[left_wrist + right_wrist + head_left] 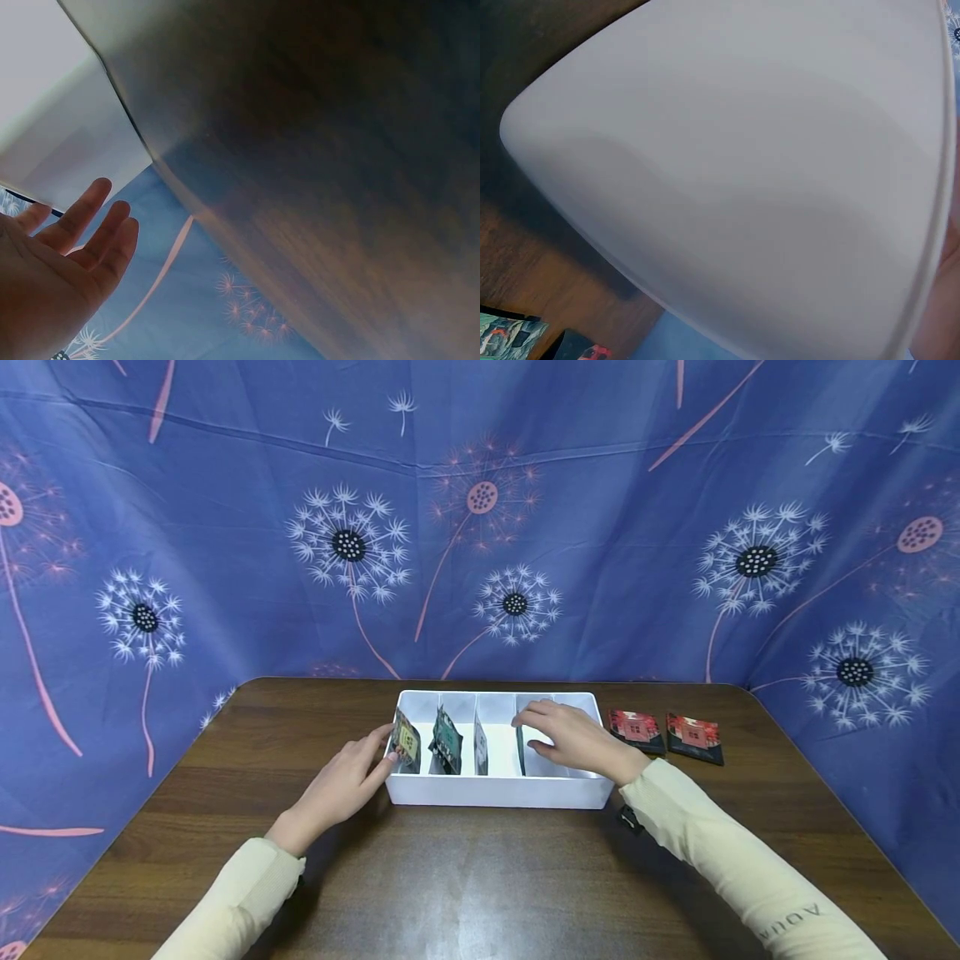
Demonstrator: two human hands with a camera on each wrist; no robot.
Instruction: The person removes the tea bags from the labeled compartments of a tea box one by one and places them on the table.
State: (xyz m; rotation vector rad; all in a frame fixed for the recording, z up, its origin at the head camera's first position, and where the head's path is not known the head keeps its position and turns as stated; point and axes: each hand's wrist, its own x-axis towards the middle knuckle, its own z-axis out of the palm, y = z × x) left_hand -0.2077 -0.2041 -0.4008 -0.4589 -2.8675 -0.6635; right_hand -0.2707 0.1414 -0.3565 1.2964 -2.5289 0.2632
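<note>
A white divided box (pixel 501 791) stands on the table, with flat packets upright in its compartments. A yellow-and-dark packet (pixel 407 743) is at the left end, then a green one (pixel 447 742), a pale one (pixel 481 745) and a thin dark one (pixel 521 752) seen edge-on. My left hand (pixel 339 782) rests at the box's left end, thumb by the front corner; in the left wrist view its fingers (pixel 90 214) are extended beside the white wall. My right hand (pixel 573 739) reaches over the right compartments, index fingertip at the thin packet's top, thumb apart from it.
Two red-and-black packets (pixel 636 731) (pixel 694 739) lie flat on the brown wooden table (pixel 480 877), right of the box. A blue cloth with dandelion prints (pixel 600 610) hangs behind the table. The box's wall (pixel 727 172) fills most of the right wrist view.
</note>
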